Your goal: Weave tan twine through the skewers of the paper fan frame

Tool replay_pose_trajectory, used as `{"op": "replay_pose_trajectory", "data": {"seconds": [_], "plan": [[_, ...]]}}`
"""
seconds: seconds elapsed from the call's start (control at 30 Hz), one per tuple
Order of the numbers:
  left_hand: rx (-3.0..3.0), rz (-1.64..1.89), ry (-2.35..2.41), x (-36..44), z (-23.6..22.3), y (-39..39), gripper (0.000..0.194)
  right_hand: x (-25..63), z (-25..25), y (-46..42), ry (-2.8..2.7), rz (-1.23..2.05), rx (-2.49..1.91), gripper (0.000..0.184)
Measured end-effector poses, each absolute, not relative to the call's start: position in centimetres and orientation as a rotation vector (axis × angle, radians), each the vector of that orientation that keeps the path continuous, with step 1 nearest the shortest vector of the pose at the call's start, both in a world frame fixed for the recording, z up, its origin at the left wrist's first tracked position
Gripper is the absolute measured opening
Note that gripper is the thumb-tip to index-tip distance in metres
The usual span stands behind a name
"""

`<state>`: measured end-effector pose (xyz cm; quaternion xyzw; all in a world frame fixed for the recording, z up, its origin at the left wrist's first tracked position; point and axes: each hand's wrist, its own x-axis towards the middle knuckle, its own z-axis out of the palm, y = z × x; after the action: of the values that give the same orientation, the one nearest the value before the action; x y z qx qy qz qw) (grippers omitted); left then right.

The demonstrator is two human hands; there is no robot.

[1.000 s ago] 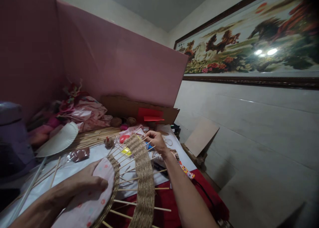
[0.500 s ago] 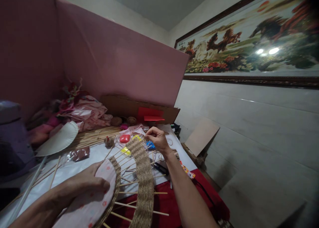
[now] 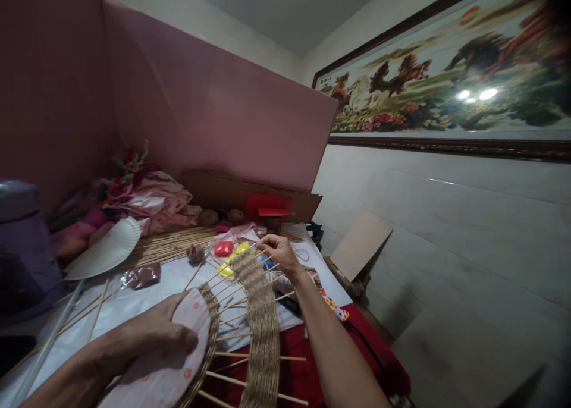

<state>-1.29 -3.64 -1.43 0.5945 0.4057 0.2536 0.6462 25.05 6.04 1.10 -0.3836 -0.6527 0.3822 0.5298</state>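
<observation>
pink panel [image 3: 223, 110] behind, left hand [image 3: 156, 330] clasps disc [image 3: 169, 375], right hand [image 3: 281, 254] pinches at woven band [image 3: 262, 325].

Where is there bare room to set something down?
White cover lies bare between the brown packet, loose sticks and the left hand. Red cloth shows between the woven band and right forearm, under overhanging spokes. It is crowded near the right hand, with the red packet and yellow packets.

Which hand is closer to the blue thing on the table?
Right. The right hand is just beside the blue thing, at the far end of the woven band. The left hand is farther off, nearer the person, holding the spotted cloth piece.
</observation>
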Motion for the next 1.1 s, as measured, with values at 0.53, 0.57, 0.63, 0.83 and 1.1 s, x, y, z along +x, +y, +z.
{"op": "replay_pose_trajectory", "data": {"seconds": [0.53, 0.57, 0.63, 0.83, 1.1], "plan": [[1.223, 0.473, 0.828, 0.7, 1.0, -6.2, 0.048, 25.4, 1.2, 5.6, -1.633, 1.124, -0.948, 0.030], [1.209, 0.467, 0.793, 0.9, 1.2, -6.4, 0.049, 25.5, 1.3, 5.6, -1.629, 1.146, -0.942, 0.031], [1.184, 0.471, 0.739, 1.2, 1.7, -6.6, 0.049, 25.8, 1.6, 5.8, -1.610, 1.185, -0.935, 0.033], [1.176, 0.467, 0.751, 1.2, 2.0, -6.4, 0.044, 25.7, 3.8, 6.5, -1.746, 1.127, -0.890, 0.032], [1.228, 0.474, 0.868, 1.0, 1.7, -6.0, 0.033, 24.1, 7.2, 3.6, -2.125, 0.489, -0.872, 0.014]]}}
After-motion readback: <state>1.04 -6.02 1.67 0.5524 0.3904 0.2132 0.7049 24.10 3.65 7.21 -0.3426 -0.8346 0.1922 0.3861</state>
